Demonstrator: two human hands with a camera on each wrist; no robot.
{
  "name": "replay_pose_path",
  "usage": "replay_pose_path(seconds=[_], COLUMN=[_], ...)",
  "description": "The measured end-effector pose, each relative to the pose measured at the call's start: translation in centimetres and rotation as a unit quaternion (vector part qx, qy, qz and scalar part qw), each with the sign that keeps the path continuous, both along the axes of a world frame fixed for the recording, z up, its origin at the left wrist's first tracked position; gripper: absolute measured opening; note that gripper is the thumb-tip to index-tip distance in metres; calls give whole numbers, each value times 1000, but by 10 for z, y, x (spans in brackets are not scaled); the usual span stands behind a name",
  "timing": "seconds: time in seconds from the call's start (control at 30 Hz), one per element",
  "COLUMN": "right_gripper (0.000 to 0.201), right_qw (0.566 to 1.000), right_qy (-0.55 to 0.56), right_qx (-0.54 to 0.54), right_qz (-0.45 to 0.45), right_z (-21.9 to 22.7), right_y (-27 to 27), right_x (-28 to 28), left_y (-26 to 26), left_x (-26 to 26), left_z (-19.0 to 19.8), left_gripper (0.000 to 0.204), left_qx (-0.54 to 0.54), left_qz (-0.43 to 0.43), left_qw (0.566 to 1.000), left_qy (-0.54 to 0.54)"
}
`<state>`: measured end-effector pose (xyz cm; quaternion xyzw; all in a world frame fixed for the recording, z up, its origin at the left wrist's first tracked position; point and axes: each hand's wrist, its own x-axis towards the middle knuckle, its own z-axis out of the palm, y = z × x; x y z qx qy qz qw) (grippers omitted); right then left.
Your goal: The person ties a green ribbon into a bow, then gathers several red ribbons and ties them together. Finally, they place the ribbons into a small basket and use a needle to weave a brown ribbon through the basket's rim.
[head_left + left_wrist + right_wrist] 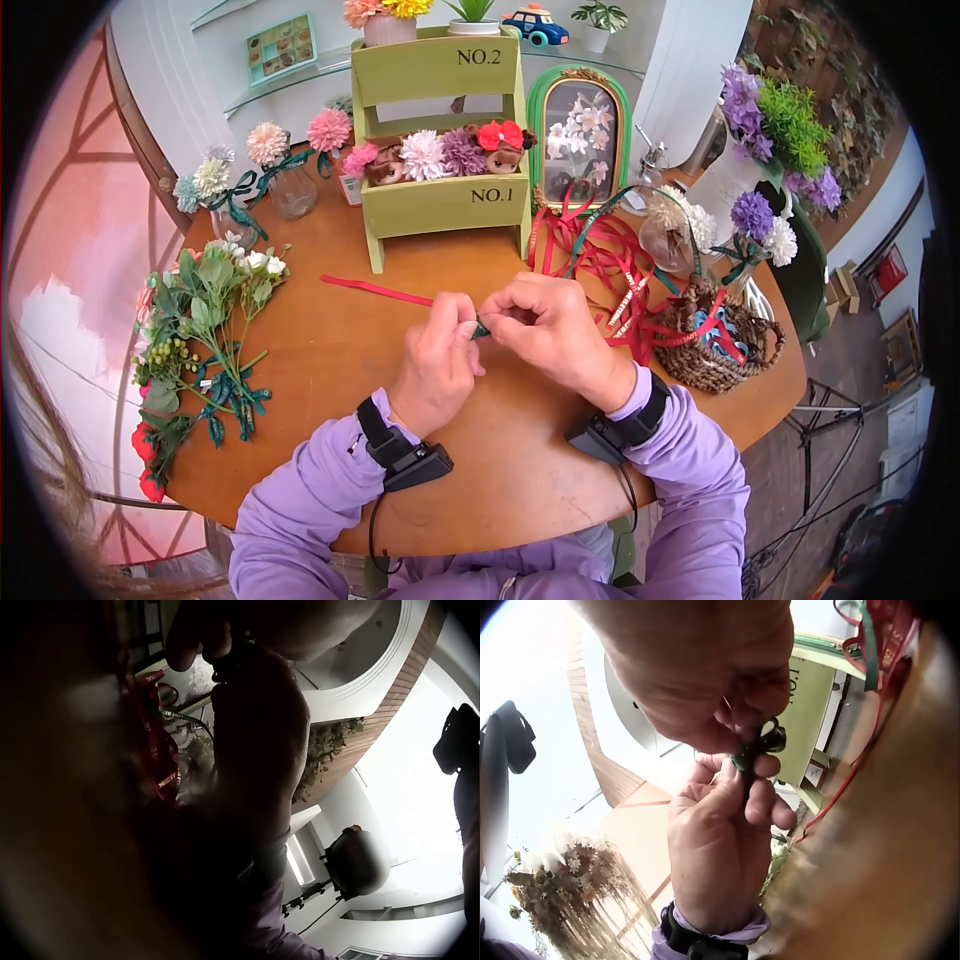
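Observation:
Above the middle of the table, my left hand [434, 360] and right hand [553, 328] meet at a small piece of dark green ribbon [480, 329]. Thumb and fingers of the left hand pinch it from one side, and the right fingers pinch it from the other. A small loop of the green ribbon [774, 739] sticks out between the fingertips in the right wrist view. Most of the ribbon is hidden by the fingers. Behind the left hand, a red ribbon end [375, 288] lies across the table. The left wrist view is dark.
A tangle of red ribbon [625, 275] lies right of the green shelf stand [445, 215], running into a woven basket [690, 365]. Bunches of artificial flowers [205, 320] lie at the left edge. Glass vases [293, 195] and a framed picture [578, 140] stand behind.

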<state>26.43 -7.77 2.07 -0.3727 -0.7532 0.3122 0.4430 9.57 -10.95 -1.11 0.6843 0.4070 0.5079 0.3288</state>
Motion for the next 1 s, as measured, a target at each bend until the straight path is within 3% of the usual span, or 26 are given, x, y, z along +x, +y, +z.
replay_pose_path(seconds=[0.13, 0.23, 0.47, 0.67, 0.73, 0.8, 1.0], right_gripper=[12, 15, 13, 13, 12, 12, 12], right_qw=[997, 998, 997, 988, 971, 964, 941], right_qy=[25, 7, -27, 51, 83, 106, 171], right_qx=[-64, -49, -37, -113, -207, -234, -278], right_qz=[27, 49, 58, 96, 81, 72, 89], right_z=[3, 3, 6, 4, 2, 6, 3], right_y=[0, -1, 0, 1, 2, 2, 2], right_x=[0, 0, 7, 8, 10, 9, 6], left_y=[2, 2, -1, 3, 3, 4, 8], left_x=[-1, -2, 4, 1, 2, 5, 1], left_z=[5, 4, 7, 6, 7, 6, -4], left_gripper=[6, 6, 6, 11, 14, 20, 19], left_qx=[-4, 4, -66, -133, -143, -117, -115], left_qz=[4, -7, -38, -85, -99, -113, -69], left_qw=[1000, 1000, 995, 976, 970, 964, 959], left_qy=[-22, 1, -62, -150, -169, -211, -251])
